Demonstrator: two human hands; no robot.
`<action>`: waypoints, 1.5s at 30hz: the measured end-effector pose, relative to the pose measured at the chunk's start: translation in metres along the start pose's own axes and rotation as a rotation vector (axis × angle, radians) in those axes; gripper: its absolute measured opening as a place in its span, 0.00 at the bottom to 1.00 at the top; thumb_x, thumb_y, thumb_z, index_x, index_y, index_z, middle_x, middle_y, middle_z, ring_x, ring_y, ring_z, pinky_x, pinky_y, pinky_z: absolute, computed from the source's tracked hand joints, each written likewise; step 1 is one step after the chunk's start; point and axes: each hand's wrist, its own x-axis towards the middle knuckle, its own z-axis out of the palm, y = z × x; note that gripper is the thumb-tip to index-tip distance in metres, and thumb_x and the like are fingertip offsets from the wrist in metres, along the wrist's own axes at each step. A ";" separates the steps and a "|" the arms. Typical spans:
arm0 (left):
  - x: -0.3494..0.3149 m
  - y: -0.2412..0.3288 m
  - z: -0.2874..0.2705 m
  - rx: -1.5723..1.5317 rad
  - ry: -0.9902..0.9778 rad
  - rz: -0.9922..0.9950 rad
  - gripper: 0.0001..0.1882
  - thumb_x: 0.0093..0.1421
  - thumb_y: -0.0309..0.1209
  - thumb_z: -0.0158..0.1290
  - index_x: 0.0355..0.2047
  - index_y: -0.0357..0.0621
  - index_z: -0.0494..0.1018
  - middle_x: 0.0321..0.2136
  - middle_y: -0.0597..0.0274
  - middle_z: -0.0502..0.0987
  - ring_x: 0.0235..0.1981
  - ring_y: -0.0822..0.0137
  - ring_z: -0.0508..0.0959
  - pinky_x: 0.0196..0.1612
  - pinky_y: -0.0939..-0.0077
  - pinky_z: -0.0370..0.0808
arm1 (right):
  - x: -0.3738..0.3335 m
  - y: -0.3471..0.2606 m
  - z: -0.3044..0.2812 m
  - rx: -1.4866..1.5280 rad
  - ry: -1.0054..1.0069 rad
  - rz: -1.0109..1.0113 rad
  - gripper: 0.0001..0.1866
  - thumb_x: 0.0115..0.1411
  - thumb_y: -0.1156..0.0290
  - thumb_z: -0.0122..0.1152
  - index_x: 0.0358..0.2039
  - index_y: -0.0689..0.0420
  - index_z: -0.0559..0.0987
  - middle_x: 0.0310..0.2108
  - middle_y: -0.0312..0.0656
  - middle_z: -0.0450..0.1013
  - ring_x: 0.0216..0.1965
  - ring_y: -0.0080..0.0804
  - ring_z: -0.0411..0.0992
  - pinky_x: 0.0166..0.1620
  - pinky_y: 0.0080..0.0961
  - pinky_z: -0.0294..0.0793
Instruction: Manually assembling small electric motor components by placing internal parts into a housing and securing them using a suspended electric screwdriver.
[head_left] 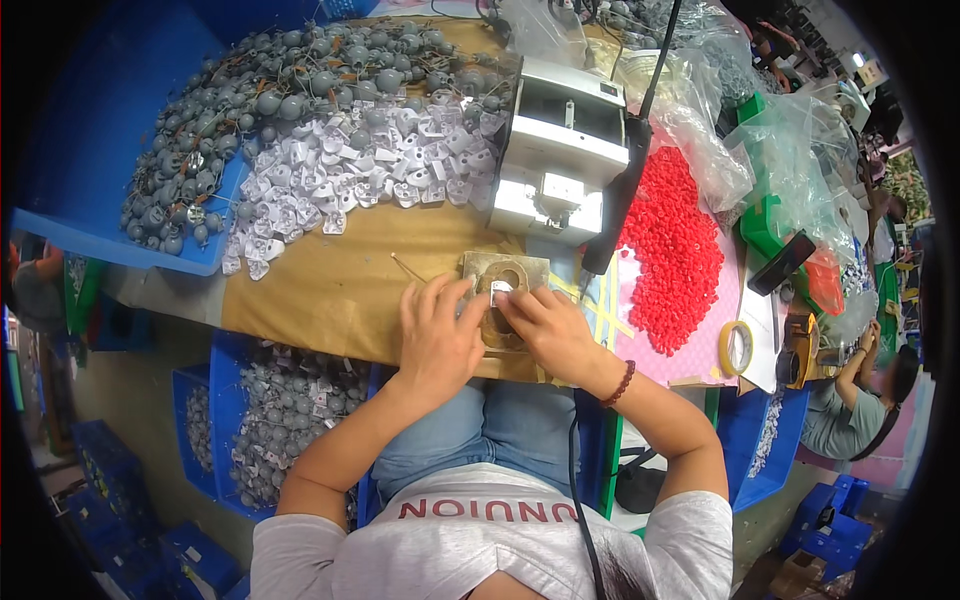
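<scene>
**Small white piece (499, 287) at the fingertips, over a square block (538, 270)**

The small white piece sits over the middle of the square block, whose face bears a dark, rounded recess. The left hand (440, 325) comes at it from the left, its grip curled with little gap between thumb and forefinger; whether it has hold of the piece, I cannot tell. The right hand (552, 328) has its fingertips at the piece's right and lower edge, the grip mostly drawn in; whether it pinches the piece or only presses it cannot be told either. A beaded bracelet (622, 384) circles the right wrist.

The block lies near the front edge of the brown-covered surface (310, 290). A thin stick (405, 267) lies just beyond the left hand. Behind the block stands a white machine (545, 190), with a black rod-shaped tool (618, 205) at its right. Further left is a heap of white parts (370, 170), bordered by grey ball-shaped parts (330, 85) and a blue bin (110, 110). To the right spread red pieces (670, 250), with a tape roll (724, 350) near them.
</scene>
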 end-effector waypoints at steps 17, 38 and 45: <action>0.004 -0.006 0.031 0.017 -0.074 0.127 0.25 0.50 0.26 0.60 0.52 0.47 0.75 0.51 0.56 0.74 0.59 0.57 0.71 0.61 0.44 0.63 | -0.052 0.029 0.006 0.370 0.164 0.440 0.23 0.54 0.84 0.64 0.52 0.60 0.74 0.48 0.50 0.73 0.49 0.44 0.74 0.51 0.30 0.74; 0.008 -0.016 0.027 -0.046 -0.042 0.214 0.19 0.50 0.27 0.60 0.44 0.42 0.78 0.47 0.53 0.76 0.55 0.56 0.74 0.58 0.51 0.67 | 0.018 0.033 -0.006 0.979 -0.066 0.683 0.20 0.54 0.72 0.73 0.47 0.63 0.80 0.32 0.43 0.77 0.31 0.24 0.75 0.35 0.26 0.75; 0.009 -0.018 0.030 -0.069 -0.021 0.208 0.16 0.50 0.27 0.60 0.41 0.42 0.77 0.46 0.53 0.76 0.54 0.56 0.74 0.58 0.52 0.68 | 0.031 0.029 -0.007 0.447 -0.012 0.433 0.25 0.53 0.73 0.72 0.52 0.56 0.79 0.32 0.44 0.73 0.30 0.39 0.73 0.35 0.32 0.74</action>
